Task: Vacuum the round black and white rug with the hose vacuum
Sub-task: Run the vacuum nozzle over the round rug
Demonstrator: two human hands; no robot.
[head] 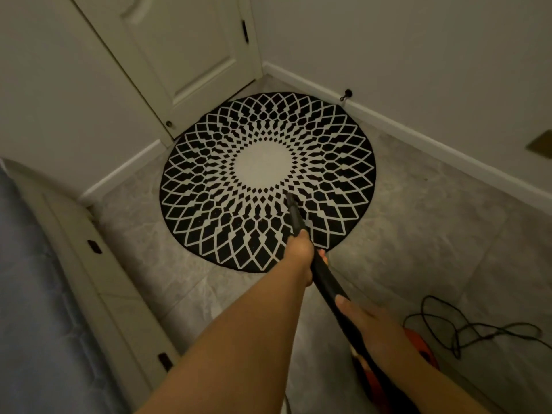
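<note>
Rug point(268, 180): flat on floor, at 12 o'clock from both hands.
Nozzle point(294, 209): points to 11 o'clock, tip seems to touch rug.
Left hand point(300, 251): nearer, wraps hose.
Right hand point(366, 321): grips hose point(325, 279) farther back.

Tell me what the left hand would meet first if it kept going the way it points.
The left hand, gripping the vacuum tube, points down the tube toward the rug. It would probably meet the rug's patterned ring first, though depth is unclear.

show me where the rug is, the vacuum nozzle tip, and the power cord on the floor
rug point(263, 162), head view, white centre circle.
vacuum nozzle tip point(290, 198), head view, its far end over the rug.
power cord point(466, 327), head view, tangled loops.
</note>
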